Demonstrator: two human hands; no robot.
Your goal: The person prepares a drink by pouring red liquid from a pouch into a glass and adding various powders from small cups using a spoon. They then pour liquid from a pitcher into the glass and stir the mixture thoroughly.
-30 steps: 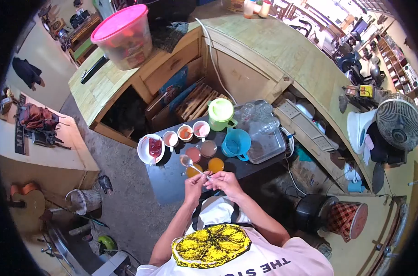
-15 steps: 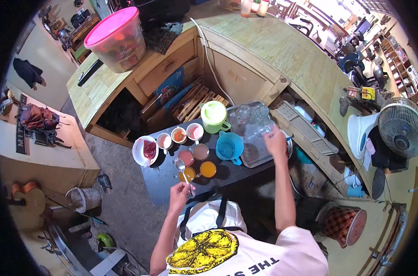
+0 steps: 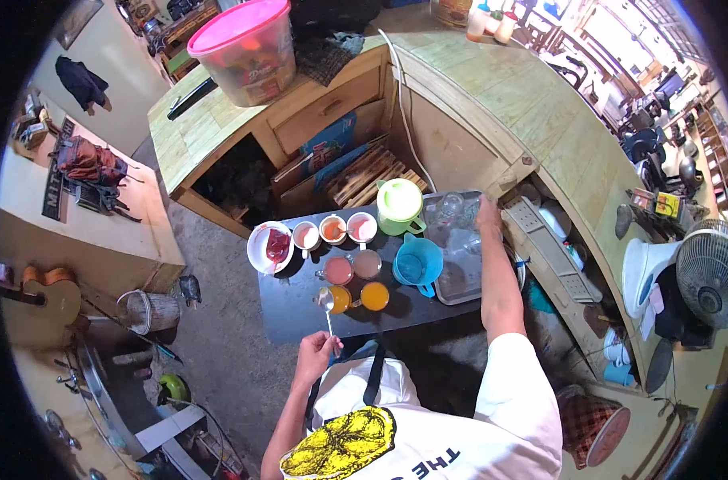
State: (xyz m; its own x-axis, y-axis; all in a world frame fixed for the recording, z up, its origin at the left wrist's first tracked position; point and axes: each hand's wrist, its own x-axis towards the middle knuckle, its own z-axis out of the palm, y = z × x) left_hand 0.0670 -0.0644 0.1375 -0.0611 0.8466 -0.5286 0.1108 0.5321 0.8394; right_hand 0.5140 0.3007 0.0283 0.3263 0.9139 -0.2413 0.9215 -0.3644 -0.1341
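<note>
Clock bearings from the centre of the dark table, twelve facing away from the person.

- Counter [image 3: 476, 88], wooden, curving around the table from eleven to three.
- Table [image 3: 292, 316], dark, low, in front of the person.
- Tub [image 3: 244, 72], translucent, pink lid, on the counter at eleven.
- Tray [image 3: 461, 282], grey, on the table towards three.
- Pitcher, light green [image 3: 401, 206], lidded, at twelve.
- Pitcher, blue [image 3: 418, 260], just right of centre, beside the tray.
- Bowl [image 3: 255, 250], white, red contents, between nine and ten.
- Right hand [image 3: 488, 216], at two, over the tray's far right corner; finger positions unclear, so spread or closed cannot be told.
- Left hand [image 3: 314, 356], at seven, short of the near edge, fingers pinching the spoon's handle.
- White cups [image 3: 307, 246], three in a row between ten and eleven.
- Glass mugs [image 3: 374, 296], four, between seven and nine: farther pair pinkish and brownish, nearer pair orange.
- Clear glasses [image 3: 452, 205], several, on the tray near the right hand.
- Spoon [image 3: 328, 318], metal, bowl towards twelve at the left-hand orange mug; contact cannot be told.
</note>
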